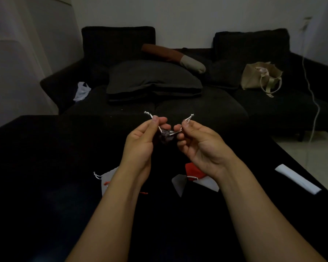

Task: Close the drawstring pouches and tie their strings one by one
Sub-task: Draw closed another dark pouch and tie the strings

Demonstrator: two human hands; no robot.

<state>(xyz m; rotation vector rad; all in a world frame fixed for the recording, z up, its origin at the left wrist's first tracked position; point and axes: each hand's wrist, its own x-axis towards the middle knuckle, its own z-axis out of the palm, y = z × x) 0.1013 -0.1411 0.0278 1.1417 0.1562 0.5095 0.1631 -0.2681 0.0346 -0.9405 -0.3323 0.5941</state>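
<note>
- Left hand [140,142] pinches one white string [150,115] between thumb and forefinger; right hand [199,142] pinches the other string [188,118] the same way.
- Small dark pouch [165,136] hangs between both hands, raised above the black counter [45,167], mouth bunched up.
- Strings are pulled apart, probably to cinch the mouth before knotting; knotted ends stick out past the fingers.
- On the counter near the wrists: white pouch [107,178] with red cord on the left, red pouch [192,170] and more white fabric on the right; whether tied, cannot tell.
- White folded strip [297,179] lies well apart, far right.
</note>
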